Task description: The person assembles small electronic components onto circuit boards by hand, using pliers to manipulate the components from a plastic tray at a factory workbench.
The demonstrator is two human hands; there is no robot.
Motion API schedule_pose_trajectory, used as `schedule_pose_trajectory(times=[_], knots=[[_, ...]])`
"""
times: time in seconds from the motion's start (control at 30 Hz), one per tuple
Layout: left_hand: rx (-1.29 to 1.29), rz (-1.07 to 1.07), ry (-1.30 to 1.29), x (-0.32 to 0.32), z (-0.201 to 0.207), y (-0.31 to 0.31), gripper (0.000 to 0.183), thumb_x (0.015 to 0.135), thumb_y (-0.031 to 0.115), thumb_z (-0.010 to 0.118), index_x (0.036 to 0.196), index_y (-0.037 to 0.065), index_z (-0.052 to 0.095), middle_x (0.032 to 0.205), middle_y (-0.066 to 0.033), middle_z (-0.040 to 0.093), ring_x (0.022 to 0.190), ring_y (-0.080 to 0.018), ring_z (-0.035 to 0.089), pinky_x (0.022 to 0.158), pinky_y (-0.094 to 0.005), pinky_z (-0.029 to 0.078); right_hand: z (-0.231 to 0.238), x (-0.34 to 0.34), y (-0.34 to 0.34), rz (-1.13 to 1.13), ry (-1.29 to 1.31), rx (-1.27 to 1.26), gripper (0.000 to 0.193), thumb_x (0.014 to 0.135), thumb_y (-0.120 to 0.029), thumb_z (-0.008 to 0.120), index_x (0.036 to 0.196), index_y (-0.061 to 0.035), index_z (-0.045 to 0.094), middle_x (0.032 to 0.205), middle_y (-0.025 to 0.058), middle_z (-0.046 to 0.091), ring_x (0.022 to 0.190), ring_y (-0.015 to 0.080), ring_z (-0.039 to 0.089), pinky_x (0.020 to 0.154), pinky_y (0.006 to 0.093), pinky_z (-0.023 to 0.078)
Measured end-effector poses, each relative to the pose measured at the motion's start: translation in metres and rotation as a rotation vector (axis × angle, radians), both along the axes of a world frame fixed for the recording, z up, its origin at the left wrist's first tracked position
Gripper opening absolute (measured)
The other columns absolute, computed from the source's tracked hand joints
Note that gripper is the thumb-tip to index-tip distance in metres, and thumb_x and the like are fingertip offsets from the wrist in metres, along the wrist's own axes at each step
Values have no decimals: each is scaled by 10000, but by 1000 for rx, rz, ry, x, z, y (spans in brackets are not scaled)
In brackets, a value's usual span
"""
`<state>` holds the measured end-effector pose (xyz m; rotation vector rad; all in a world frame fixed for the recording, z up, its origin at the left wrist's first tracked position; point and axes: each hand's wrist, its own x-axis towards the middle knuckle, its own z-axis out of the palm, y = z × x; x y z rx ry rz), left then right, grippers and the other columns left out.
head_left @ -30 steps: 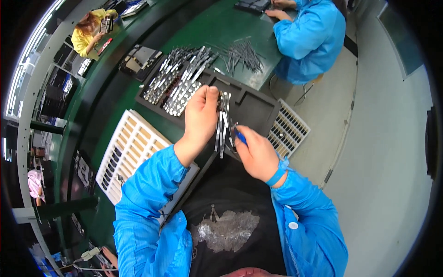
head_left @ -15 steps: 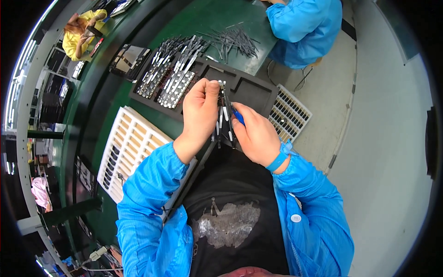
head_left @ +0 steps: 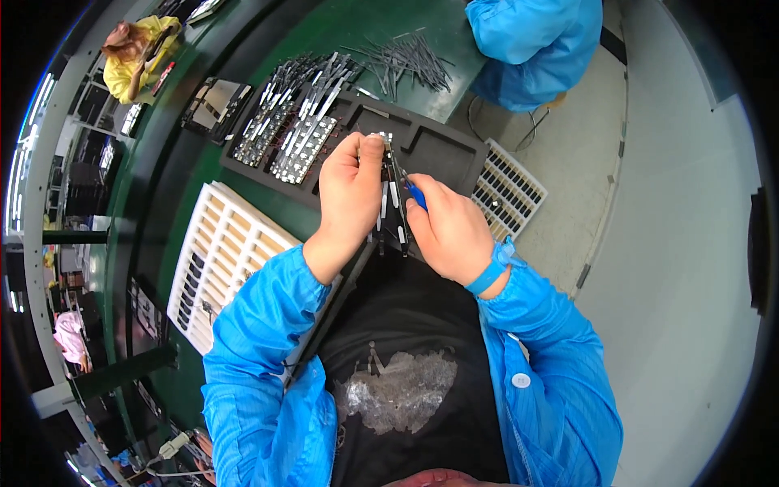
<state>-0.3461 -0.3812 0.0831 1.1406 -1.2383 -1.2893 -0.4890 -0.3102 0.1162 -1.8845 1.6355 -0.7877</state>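
My left hand [head_left: 349, 191] is closed, thumb on top, around the upper end of a narrow circuit board [head_left: 387, 140]. Thin dark and white flexible strips [head_left: 384, 199] hang down from it toward my lap. My right hand [head_left: 453, 231] grips a small blue-handled tool [head_left: 417, 197] close beside the strips; its working end is too small to make out. Beyond my hands lies a black compartment tray [head_left: 454, 172]. In its left part, boards with pale square parts [head_left: 303, 150] lie in rows, with long strips fanning out from their far ends.
Loose dark strips [head_left: 410, 66] lie piled on the green table [head_left: 341, 28]. A white slotted tray [head_left: 213, 213], partly filled with dark pieces, is at my left. Another white tray [head_left: 529, 180] holds dark pieces at right. A co-worker in blue [head_left: 535, 49] sits at the far right.
The table and trays sit slightly higher and further left in the picture. Both hands keep their grips, with only a slight shift of the right hand and the strips.
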Motion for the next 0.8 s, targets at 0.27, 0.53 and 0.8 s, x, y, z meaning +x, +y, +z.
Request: schedule_pose_trajectory(times=[0.27,0.53,0.8], knots=[[154,-58,161,-1,2,-1,391,1030,371,519,785,67,549,650,52,498,584,-17,432,506,-203,365,-3,-6,-3,45,-120,137,204,927,-115,525,1077,17,565,807,196,637,712,323,632,639,400,496],[413,-209,401,2,6,-2,353,1029,410,496,852,108,540,628,36,522,485,-39,425,439,-195,349,-8,-6,-2,54,-819,606,185,968,-110,448,1064,-8,569,761,60,614,626,133,575,576,254,457],[473,-225,385,3,6,-1,381,1021,439,494,838,105,524,633,10,531,506,-66,454,433,-228,337,-10,-2,0,39,-1224,749,271,964,-150,386,1086,31,547,782,133,599,643,230,589,618,334,500]])
